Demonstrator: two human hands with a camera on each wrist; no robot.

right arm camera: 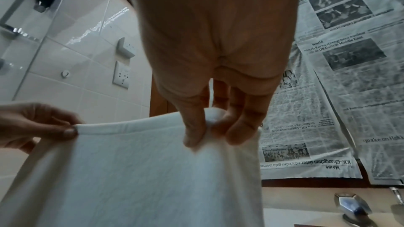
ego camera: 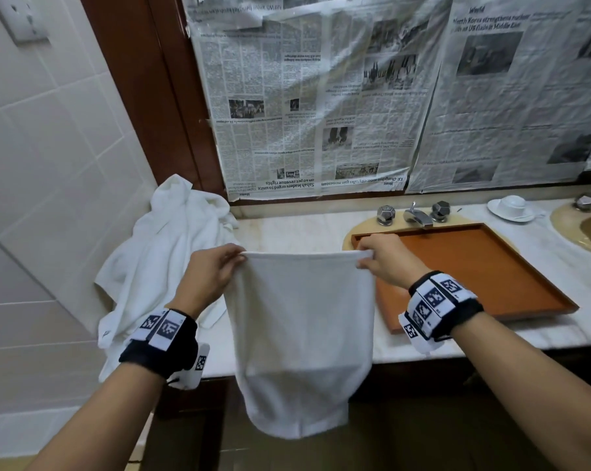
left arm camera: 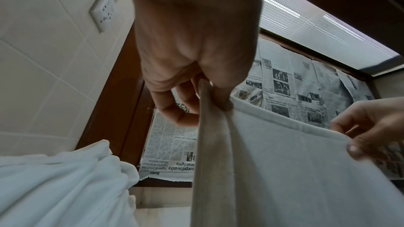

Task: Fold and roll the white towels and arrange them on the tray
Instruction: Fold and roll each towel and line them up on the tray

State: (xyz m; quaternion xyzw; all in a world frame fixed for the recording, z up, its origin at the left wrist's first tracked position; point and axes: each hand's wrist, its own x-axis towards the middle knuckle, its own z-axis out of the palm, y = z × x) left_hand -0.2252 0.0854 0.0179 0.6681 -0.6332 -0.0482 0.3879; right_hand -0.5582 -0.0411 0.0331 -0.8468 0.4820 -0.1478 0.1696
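A white towel (ego camera: 300, 321) hangs doubled over in the air in front of the counter edge, its top edge stretched level between both hands. My left hand (ego camera: 234, 258) pinches the top left corner (left arm camera: 218, 103). My right hand (ego camera: 365, 258) pinches the top right corner (right arm camera: 214, 127). The towel's lower fold drops below the counter front. The brown wooden tray (ego camera: 491, 266) lies on the counter just right of the towel, over a sink, with nothing in it. A heap of more white towels (ego camera: 165, 253) sits at the counter's left end against the tiled wall.
A chrome faucet (ego camera: 418, 215) with two knobs stands behind the tray. A white cup on a saucer (ego camera: 513, 207) sits at the back right, beside a second basin (ego camera: 589, 229). Newspaper sheets (ego camera: 355, 96) cover the mirror. The marble counter (ego camera: 294, 232) shows between heap and tray.
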